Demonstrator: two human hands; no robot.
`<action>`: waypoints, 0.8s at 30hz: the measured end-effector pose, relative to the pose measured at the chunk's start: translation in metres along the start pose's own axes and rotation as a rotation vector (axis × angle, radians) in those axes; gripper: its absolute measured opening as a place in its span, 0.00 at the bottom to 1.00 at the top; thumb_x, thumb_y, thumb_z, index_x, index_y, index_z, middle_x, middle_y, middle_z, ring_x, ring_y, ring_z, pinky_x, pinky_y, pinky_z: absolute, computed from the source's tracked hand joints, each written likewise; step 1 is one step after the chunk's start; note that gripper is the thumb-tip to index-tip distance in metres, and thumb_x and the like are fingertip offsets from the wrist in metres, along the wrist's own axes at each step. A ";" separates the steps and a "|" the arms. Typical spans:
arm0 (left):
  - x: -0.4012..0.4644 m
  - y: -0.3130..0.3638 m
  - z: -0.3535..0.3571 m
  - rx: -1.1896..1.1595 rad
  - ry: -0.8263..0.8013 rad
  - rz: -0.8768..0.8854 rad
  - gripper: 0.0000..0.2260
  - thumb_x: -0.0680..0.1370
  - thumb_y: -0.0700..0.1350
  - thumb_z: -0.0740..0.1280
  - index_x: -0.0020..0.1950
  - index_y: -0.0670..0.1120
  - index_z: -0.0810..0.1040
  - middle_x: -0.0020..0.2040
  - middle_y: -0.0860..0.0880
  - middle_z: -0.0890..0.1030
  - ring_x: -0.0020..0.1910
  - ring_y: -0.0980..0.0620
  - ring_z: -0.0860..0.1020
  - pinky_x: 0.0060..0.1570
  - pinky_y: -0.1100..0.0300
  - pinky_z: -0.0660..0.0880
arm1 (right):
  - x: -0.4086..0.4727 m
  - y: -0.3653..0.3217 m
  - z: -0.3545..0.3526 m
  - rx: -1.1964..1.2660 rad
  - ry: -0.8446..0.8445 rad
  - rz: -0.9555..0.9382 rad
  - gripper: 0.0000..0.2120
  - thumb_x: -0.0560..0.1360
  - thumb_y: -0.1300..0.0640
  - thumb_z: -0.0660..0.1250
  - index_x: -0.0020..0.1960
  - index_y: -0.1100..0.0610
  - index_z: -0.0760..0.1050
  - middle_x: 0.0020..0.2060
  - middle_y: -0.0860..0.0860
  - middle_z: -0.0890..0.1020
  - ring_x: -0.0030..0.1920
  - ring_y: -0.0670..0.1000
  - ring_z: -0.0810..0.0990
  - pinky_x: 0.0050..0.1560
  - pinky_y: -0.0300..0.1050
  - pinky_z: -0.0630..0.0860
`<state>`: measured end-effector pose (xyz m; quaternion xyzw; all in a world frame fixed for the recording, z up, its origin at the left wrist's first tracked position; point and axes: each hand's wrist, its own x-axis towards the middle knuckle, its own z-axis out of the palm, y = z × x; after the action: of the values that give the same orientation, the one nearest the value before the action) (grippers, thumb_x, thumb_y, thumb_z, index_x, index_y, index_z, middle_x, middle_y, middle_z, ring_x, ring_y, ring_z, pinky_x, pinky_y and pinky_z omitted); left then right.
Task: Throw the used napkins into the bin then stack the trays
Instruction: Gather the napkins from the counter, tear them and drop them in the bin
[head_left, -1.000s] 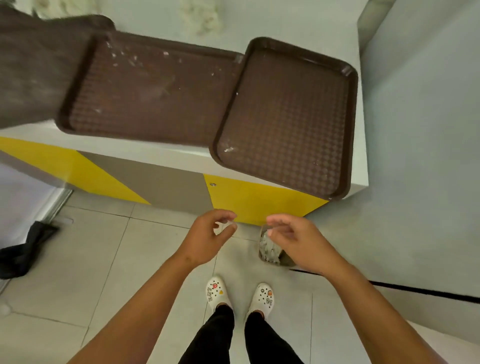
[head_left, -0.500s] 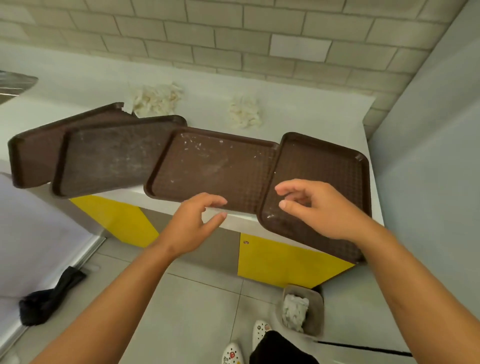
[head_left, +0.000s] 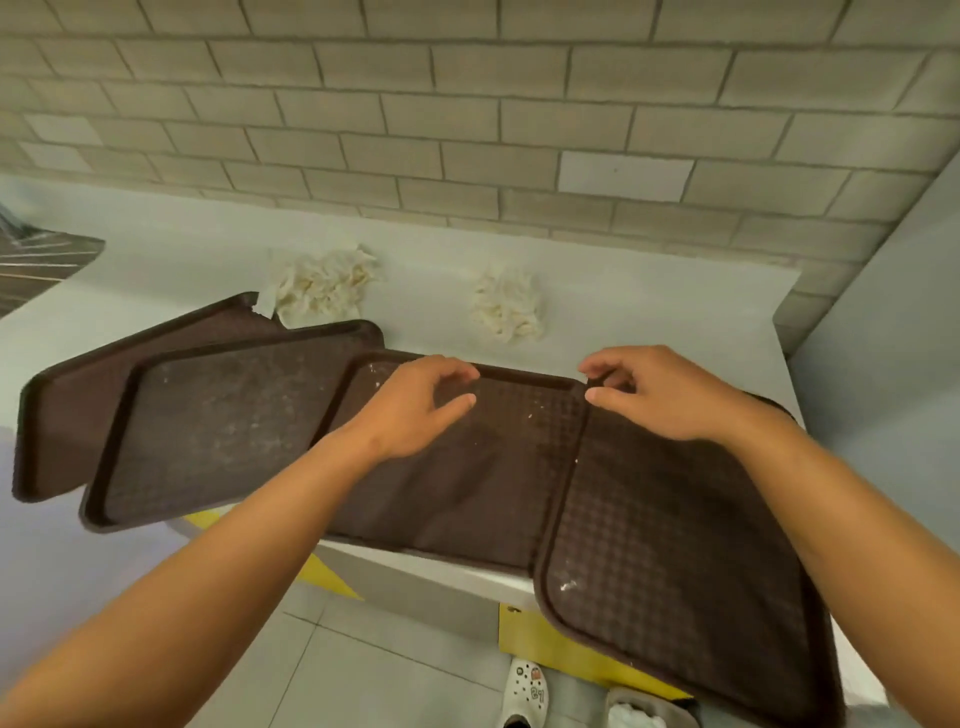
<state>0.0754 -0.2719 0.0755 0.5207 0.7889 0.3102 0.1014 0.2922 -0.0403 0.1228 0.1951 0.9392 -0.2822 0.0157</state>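
Several brown trays lie in a row along the front of the white counter (head_left: 675, 306), overlapping and jutting past its edge: a far-left tray (head_left: 62, 415), a second tray (head_left: 223, 426), a middle tray (head_left: 498, 499) and a right tray (head_left: 675, 571). Two heaps of crumpled white napkins lie behind them, the left heap (head_left: 324, 283) and the right heap (head_left: 506, 306). My left hand (head_left: 421, 402) hovers over the middle tray, fingers loosely curled and holding nothing. My right hand (head_left: 654, 387) hovers over the right tray's far corner, likewise holding nothing. The bin (head_left: 649, 712) with white napkins inside sits on the floor below.
A tiled wall (head_left: 467, 104) backs the counter and a grey wall (head_left: 883, 338) closes the right side. A dark striped surface (head_left: 41, 265) shows at the far left. My white shoe (head_left: 527, 693) stands on the floor tiles beside the bin.
The view has lifted from the floor and bin up to the counter. Both hands have risen from above the bin and reached forward over the trays, toward the napkin heaps.
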 end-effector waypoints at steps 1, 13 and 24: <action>0.014 -0.004 0.000 0.007 -0.016 -0.012 0.13 0.78 0.50 0.70 0.63 0.50 0.80 0.57 0.56 0.81 0.57 0.60 0.78 0.61 0.62 0.74 | 0.014 0.006 -0.002 -0.025 -0.024 0.000 0.19 0.80 0.45 0.66 0.70 0.45 0.74 0.63 0.43 0.80 0.57 0.42 0.80 0.63 0.45 0.77; 0.129 -0.072 0.000 0.113 -0.168 -0.114 0.13 0.79 0.50 0.68 0.63 0.49 0.79 0.56 0.52 0.81 0.52 0.54 0.78 0.51 0.65 0.71 | 0.196 0.034 -0.005 -0.251 -0.185 -0.005 0.20 0.81 0.48 0.64 0.72 0.51 0.72 0.66 0.50 0.77 0.61 0.51 0.77 0.61 0.45 0.73; 0.169 -0.113 0.000 0.084 -0.204 -0.079 0.12 0.80 0.51 0.66 0.61 0.50 0.80 0.57 0.53 0.82 0.53 0.54 0.79 0.53 0.62 0.74 | 0.288 0.054 0.052 -0.273 -0.096 0.157 0.25 0.81 0.53 0.65 0.76 0.54 0.66 0.71 0.55 0.73 0.68 0.57 0.74 0.64 0.48 0.71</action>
<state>-0.0845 -0.1530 0.0359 0.5220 0.8066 0.2181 0.1715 0.0421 0.0762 0.0105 0.2504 0.9488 -0.1589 0.1091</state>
